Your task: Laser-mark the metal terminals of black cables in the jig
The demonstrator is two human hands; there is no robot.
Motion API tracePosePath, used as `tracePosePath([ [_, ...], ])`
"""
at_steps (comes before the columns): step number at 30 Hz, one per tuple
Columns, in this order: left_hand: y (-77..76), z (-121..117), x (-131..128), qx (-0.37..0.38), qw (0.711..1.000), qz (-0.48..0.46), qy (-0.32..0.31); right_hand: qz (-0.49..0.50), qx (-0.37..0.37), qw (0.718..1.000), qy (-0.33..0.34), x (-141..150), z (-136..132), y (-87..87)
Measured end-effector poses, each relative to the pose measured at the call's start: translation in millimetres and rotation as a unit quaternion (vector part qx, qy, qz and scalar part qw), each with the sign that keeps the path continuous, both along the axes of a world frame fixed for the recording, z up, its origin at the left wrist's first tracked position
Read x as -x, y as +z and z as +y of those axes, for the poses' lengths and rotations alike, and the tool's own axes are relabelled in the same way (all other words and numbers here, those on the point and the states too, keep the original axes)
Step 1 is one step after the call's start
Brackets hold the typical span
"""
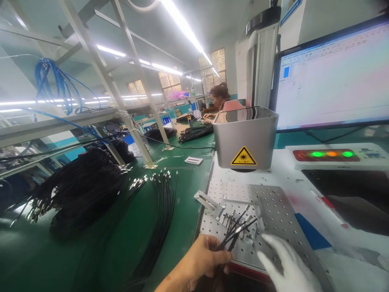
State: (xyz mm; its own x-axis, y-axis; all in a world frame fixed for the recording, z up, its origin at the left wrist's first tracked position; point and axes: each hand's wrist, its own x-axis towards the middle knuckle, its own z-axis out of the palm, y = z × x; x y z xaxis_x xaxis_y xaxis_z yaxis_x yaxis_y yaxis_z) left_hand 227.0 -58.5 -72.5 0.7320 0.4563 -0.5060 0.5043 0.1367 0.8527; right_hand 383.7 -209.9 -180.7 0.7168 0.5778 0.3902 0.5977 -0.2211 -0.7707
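Note:
My bare left hand (209,257) is closed around a bundle of thin black cables (232,231) with metal connector ends fanning up and to the right. Those ends hover over or rest on a small metal fixture (251,233) on a perforated metal plate (279,207); I cannot tell whether they touch it. My right hand (284,263), in a white glove, is just right of the bundle. Its fingers are apart and nothing shows between them. Above the plate hangs the grey head of a laser machine (244,138) with a yellow warning triangle.
More black cables (162,202) lie on the green table (185,186), with a large heap (88,182) at left. A monitor (331,77) and lit control panel (328,155) stand right. A red-capped pen (326,202) lies near. A person (220,99) sits farther back.

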Motion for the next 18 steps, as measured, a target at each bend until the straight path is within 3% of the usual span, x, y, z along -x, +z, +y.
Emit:
tracePosePath([
  [2,-2.6,-3,-2,0.002,1.000,0.013,0.019,-0.137,0.041,0.989,-0.027,-23,5,-8.2],
  [5,-6.0,-5,-6,-0.005,0.998,0.037,0.048,-0.241,0.084,0.966,-0.025,-32,21,-20.4],
  [13,-2.3,-6,-21,-0.010,0.995,0.058,0.075,-0.272,0.150,0.949,0.055,-37,31,-25.9],
  [18,-2.0,-12,-23,-0.022,0.994,0.063,0.083,-0.329,0.135,0.933,0.059,-41,27,-24.8],
])
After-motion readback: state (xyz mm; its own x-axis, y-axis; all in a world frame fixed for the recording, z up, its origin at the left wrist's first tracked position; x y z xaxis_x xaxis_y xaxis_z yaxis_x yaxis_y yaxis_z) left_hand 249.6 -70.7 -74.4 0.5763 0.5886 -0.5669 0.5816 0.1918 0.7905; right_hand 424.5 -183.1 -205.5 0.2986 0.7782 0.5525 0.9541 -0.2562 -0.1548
